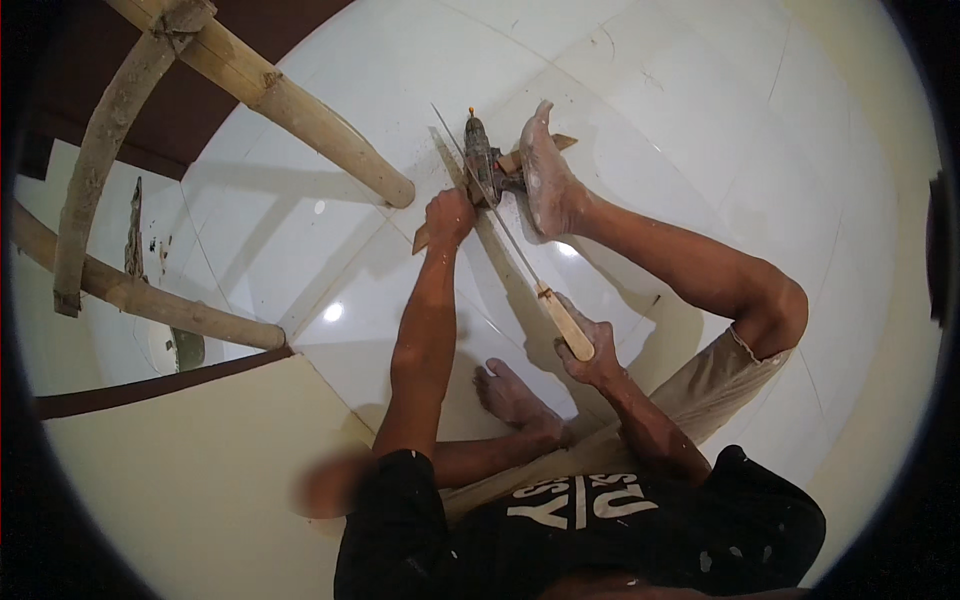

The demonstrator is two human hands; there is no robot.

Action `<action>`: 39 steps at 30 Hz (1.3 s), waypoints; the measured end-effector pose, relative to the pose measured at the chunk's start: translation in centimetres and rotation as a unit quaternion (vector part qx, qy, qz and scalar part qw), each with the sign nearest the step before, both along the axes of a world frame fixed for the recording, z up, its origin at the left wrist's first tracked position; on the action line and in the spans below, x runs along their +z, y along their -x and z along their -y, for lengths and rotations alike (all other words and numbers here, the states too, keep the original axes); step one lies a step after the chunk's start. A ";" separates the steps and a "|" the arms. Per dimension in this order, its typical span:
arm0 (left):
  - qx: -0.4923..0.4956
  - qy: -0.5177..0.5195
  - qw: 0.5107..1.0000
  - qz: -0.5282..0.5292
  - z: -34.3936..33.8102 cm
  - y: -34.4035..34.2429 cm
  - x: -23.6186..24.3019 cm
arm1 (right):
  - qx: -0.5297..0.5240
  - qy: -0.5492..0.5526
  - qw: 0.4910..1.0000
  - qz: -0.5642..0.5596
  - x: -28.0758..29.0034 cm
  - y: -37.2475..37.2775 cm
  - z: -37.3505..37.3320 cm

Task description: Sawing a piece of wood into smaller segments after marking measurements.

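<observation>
My right hand (592, 352) is closed round the pale wooden handle (566, 325) of a handsaw. Its long, thin blade (517, 247) slants up and left across a brown wooden strip (421, 238). My left hand (450, 216) grips that strip close to the blade, on its left side. Under the strip lies a dark, grimy tool (479, 150) with an orange tip; its exact kind cannot be told. My bare right foot (548, 170) presses on the strip's other side, hiding part of it. How deep the blade sits in the wood is not visible.
Thick wooden poles (300, 120) lashed together stand at the upper left, with another pole (180, 306) below. White tiles (700, 160) cover the floor. A cream wall edge (200, 450) lies at lower left. My left foot (512, 395) rests near the saw handle.
</observation>
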State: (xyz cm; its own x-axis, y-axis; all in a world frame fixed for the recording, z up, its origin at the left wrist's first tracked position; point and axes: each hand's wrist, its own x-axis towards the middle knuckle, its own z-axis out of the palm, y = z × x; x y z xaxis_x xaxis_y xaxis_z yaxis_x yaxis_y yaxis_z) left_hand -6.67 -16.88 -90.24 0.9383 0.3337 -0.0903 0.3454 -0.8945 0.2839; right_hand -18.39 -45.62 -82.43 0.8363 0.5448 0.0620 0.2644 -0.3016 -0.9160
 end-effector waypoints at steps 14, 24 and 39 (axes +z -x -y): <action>0.004 0.031 0.999 0.008 -1.3 0.2 -1.9 | -0.014 0.004 1.000 0.025 3.3 0.9 1.2; 0.002 0.007 1.000 0.013 -1.4 0.5 -1.8 | -0.027 0.014 1.000 0.005 3.8 0.7 0.7; 0.086 0.150 0.976 0.129 -5.0 4.5 6.6 | -0.157 -0.019 0.987 -0.026 14.4 -0.7 6.9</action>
